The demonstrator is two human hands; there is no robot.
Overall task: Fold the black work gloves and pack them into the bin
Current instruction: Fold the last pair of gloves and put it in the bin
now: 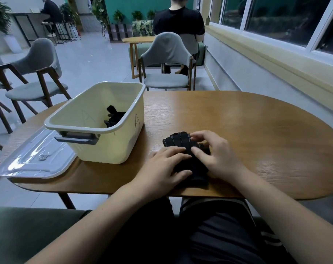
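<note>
Fingers (174, 150) of left hand (161, 165) lie straight and flat, pressing down on black work gloves (178, 141). Thumb and curled fingertips of right hand (214, 152) pinch the same gloves near their finger end. Gloves lie on wooden table (257, 140) close to its front edge, just right of cream bin (97, 147), apart from it. Another black glove (114, 116) sits inside the bin. Clear lid (34, 159) lies left of the bin, overhanging the table edge.
</note>
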